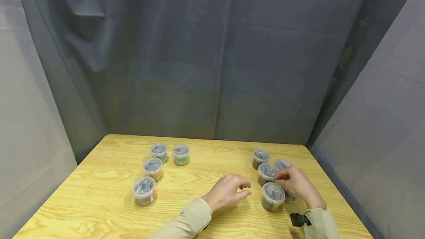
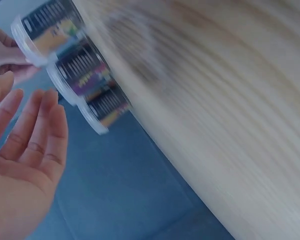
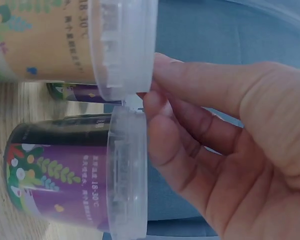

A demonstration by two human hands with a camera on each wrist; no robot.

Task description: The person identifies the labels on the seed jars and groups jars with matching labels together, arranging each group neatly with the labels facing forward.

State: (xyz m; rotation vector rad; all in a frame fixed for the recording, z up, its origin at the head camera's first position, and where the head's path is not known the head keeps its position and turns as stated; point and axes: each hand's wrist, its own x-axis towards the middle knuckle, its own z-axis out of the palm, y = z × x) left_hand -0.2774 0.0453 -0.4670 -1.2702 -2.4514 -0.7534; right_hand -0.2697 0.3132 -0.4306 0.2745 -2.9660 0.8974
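Observation:
My right hand (image 1: 297,185) reaches over a group of lidded plastic tubs at the table's right side. Its bent fingertips are at the lid edges of an orange-labelled tub (image 3: 45,42) and a purple-labelled tub (image 3: 65,175); whether they pinch a lid is unclear. In the head view, a front tub (image 1: 273,196) stands left of this hand, and another tub (image 1: 290,197) is partly hidden beneath it. My left hand (image 1: 229,191) hovers left of the group, holding nothing, its fingers loosely bent. The left wrist view shows this hand (image 2: 27,145) beside several labelled tubs (image 2: 82,70).
On the left of the wooden table (image 1: 99,194) stand several more lidded tubs: a pinkish one (image 1: 144,191), an orange one (image 1: 152,169) and two green ones, including this green tub (image 1: 180,155). A grey curtain (image 1: 212,54) hangs behind the table.

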